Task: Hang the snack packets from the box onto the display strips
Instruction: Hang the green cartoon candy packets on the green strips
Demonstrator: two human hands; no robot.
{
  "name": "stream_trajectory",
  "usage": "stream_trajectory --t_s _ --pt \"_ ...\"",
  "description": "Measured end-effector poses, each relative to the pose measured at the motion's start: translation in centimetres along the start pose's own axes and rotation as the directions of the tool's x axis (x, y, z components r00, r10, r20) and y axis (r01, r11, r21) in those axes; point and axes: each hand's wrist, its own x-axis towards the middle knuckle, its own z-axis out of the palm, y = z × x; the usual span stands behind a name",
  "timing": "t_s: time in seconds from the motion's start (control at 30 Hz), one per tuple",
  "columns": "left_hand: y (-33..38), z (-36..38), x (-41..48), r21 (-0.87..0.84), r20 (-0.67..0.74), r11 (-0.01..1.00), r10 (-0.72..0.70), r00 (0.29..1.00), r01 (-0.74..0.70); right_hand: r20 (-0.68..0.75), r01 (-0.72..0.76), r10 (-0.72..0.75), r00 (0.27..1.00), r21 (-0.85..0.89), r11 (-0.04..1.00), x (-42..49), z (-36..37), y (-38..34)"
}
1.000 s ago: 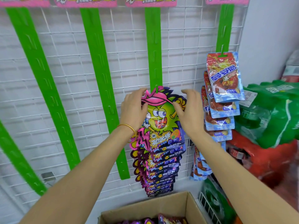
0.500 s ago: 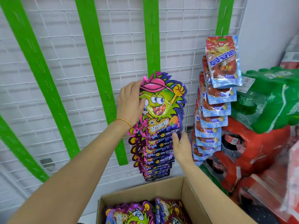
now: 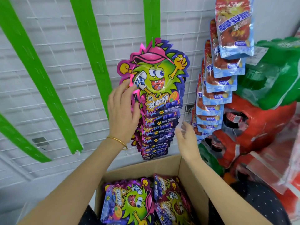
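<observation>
Both my arms reach up and forward.
My left hand point(image 3: 123, 109) is raised higher, fingers straight and close together; my right hand point(image 3: 188, 138) sits lower, blurred, fingers loosely spread, holding nothing.

A cartoon-shaped snack packet point(image 3: 155, 78), green-faced with a pink cap and purple edging, is hung upright from the middle display strip point(image 3: 151, 18). It is placed at the top of a column of like packets point(image 3: 155, 137), which are overlapped downward along the same strip. Three more green strips point(image 3: 90, 46) are seen bare to the left, fanned out against the white wire grid point(image 3: 56, 88). The cardboard box point(image 3: 191, 184) is set open just below the column, at the near edge. Further packets point(image 3: 129, 203) are laid flat inside it, some purple and some dark red.
</observation>
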Motion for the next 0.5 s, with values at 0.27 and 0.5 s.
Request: stream_trajectory --t_s 0.27,0.5 --pt "-2.8 3.0 -20.5 0.028 0.512 0.949 -0.282 0.811 0.313 0.343 -0.359 0.491 0.801 -0.381 0.852 -4.8 3.0 16.4" --pt "-4.3 3.1 -25.7 0.129 0.598 0.904 -0.398 0.696 0.407 0.559 -0.37 0.683 0.47 -0.577 0.728 -10.0 7.1 21.7"
